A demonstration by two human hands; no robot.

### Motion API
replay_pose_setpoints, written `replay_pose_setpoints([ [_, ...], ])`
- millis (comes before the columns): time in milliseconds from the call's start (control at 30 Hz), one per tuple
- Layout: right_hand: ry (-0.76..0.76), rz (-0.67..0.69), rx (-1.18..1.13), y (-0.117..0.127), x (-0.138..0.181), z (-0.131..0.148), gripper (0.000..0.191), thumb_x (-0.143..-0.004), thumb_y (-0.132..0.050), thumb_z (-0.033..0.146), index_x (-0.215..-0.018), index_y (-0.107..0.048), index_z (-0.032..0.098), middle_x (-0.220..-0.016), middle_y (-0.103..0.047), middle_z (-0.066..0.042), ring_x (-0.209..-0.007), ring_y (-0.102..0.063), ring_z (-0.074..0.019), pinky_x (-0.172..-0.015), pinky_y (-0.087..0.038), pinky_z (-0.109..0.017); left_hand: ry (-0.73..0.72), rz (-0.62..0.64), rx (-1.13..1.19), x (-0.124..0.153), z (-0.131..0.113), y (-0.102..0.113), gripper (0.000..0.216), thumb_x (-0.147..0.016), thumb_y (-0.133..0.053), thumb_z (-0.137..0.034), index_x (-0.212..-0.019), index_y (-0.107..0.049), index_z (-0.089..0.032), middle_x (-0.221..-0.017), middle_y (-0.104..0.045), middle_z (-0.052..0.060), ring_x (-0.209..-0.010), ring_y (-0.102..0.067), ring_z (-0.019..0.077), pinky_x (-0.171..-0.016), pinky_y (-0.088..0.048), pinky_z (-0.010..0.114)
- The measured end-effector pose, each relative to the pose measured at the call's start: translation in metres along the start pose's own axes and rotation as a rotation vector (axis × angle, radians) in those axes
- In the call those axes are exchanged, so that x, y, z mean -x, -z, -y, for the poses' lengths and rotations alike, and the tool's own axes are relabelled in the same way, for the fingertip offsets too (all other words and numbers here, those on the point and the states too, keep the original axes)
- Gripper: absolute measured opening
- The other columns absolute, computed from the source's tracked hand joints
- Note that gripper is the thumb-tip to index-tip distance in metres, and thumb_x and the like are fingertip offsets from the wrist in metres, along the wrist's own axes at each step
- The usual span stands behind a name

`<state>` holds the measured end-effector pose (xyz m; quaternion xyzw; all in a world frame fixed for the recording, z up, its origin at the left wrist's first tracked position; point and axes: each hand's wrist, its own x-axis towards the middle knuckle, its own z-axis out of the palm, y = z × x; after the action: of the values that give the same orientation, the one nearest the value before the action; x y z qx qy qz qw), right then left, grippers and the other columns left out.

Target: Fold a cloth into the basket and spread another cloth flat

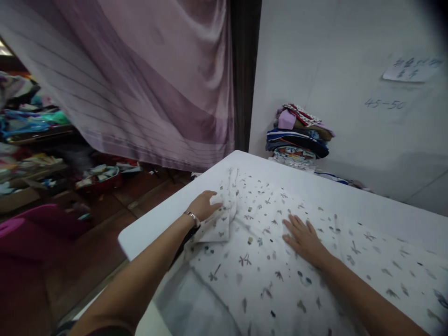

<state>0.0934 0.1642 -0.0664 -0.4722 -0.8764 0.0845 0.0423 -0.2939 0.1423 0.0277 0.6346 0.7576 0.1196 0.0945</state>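
Observation:
Spread over the white table is a white garment [259,261] printed with small palm trees and leaves; its exact kind does not show. My left hand [205,205], with a bracelet at the wrist, is at the garment's far left edge. Thumb and fingers close around a bunched fold of the cloth there, and some fingertips are hidden. My right hand [303,238] lies flat on the middle of the garment, fingers a little apart. Close to me, the cloth's near left part is turned back and shows a plain, paler side.
The white table [154,217] has a rounded left corner. Folded clothes [297,133] are stacked at its back edge against the wall. A pink-purple curtain [168,79] hangs behind. On the left are a magenta chair [38,233] and a filled red basin [101,179] on the floor.

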Motion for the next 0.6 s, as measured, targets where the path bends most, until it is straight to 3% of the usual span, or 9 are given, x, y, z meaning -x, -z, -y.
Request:
replay_pose_setpoints([
  [133,0.043,-0.049,-0.074,0.002,0.021,0.019,0.059,-0.089,-0.026,0.054,-0.14,-0.028,0.026,-0.148,-0.018,-0.005,-0.136,-0.013,-0.0266,-0.107,-0.017,-0.053,0.203,-0.099,0.058,0.074,0.044,0.01,0.05,-0.077,-0.051,-0.048,-0.119,-0.052,-0.022,-0.12,-0.056,0.005,-0.102,-0.056,0.0205,-0.089,-0.042,0.028],
  [300,0.112,-0.106,-0.146,-0.01,0.066,0.049,0.052,-0.09,-0.034,0.047,-0.136,-0.037,0.025,-0.145,-0.028,-0.005,-0.134,-0.019,-0.0272,-0.106,-0.023,-0.053,0.287,-0.112,0.058,0.14,0.078,-0.009,0.065,-0.072,-0.056,-0.047,-0.128,-0.042,-0.016,-0.131,-0.048,0.008,-0.119,-0.045,0.0226,-0.1,-0.035,0.03],
  [433,0.137,-0.183,-0.169,-0.022,0.092,0.055,0.046,-0.088,-0.039,0.043,-0.129,-0.048,0.022,-0.141,-0.036,-0.006,-0.132,-0.025,-0.0283,-0.105,-0.028,-0.052,0.29,-0.147,-0.028,0.157,0.069,-0.025,0.067,-0.071,-0.057,-0.042,-0.131,-0.038,-0.017,-0.134,-0.045,0.009,-0.122,-0.041,0.0236,-0.1,-0.033,0.035],
  [600,0.138,-0.242,-0.178,-0.026,0.114,0.054,0.044,-0.087,-0.041,0.041,-0.124,-0.053,0.02,-0.139,-0.039,-0.008,-0.131,-0.027,-0.029,-0.102,-0.033,-0.051,0.29,-0.186,-0.119,0.151,0.055,-0.033,0.059,-0.077,-0.05,-0.04,-0.131,-0.038,-0.02,-0.136,-0.042,0.011,-0.121,-0.041,0.0258,-0.098,-0.031,0.041],
])
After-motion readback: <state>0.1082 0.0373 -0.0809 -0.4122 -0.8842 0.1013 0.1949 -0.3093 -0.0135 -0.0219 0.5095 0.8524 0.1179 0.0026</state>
